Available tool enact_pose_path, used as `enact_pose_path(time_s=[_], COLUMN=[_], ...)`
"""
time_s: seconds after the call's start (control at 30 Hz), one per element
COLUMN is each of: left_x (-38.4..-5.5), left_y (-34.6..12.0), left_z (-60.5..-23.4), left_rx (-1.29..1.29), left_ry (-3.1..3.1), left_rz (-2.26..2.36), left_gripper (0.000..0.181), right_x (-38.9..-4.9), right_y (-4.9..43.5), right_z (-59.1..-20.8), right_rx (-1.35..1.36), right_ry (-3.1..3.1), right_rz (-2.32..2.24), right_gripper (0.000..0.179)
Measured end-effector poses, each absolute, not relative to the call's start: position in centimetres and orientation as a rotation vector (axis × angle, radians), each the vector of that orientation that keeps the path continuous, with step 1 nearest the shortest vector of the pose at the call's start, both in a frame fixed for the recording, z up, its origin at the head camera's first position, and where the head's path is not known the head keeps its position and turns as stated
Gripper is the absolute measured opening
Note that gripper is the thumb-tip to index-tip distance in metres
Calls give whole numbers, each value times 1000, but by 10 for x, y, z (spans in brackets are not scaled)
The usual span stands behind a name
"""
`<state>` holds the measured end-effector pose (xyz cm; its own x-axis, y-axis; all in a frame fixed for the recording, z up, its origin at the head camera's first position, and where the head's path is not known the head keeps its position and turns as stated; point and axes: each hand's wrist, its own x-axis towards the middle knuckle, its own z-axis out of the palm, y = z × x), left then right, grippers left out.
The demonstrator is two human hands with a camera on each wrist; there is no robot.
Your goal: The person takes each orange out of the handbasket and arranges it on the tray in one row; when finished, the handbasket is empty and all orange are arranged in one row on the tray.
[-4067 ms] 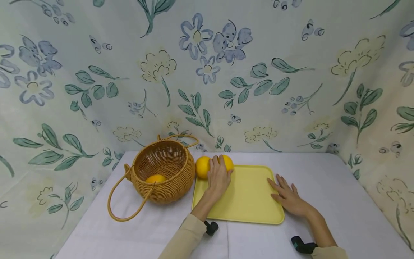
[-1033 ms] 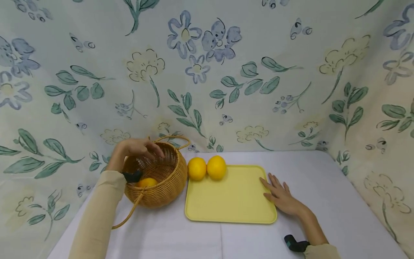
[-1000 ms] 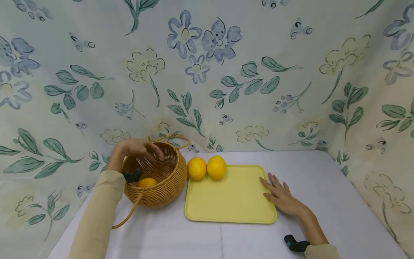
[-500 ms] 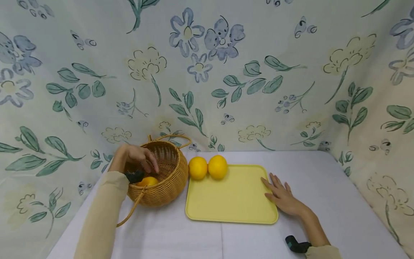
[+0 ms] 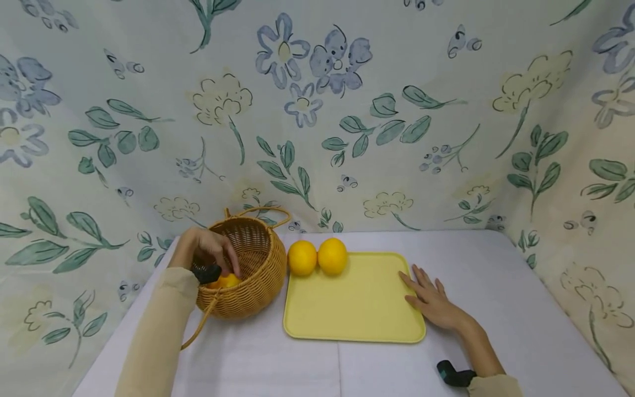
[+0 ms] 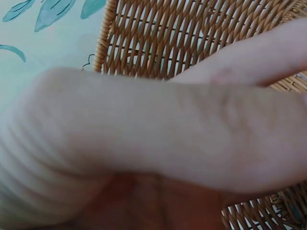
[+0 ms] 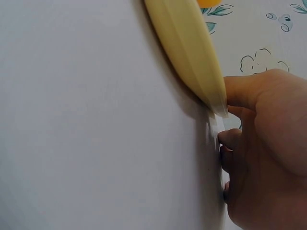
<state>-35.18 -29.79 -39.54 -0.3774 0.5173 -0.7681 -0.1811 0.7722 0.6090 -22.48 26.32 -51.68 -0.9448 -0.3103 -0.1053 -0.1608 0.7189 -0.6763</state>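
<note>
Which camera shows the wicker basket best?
The head view: most of the wicker basket shows, though the left hand covers part. The left wrist view catches only woven patches; the right wrist view, none.

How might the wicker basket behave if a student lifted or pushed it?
The wicker basket is probably light for its size, given the gaps in its weave. Its rounded, bulging wall could let it rock when pushed. The drooping handle may swing.
</note>
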Motion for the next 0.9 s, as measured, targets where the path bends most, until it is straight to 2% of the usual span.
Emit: enact_pose_path(time_s=[0.9], left_x=[-355], left_y=[-300], left_z=[-407], left_rx=[300], left_ry=[1796], left_rz=[828], left_gripper=[30], right_x=[-225], right_y=[265], right_z=[-518], right_rx=[-405], right_ry=[2711], right_rz=[-1060], right_gripper=[64])
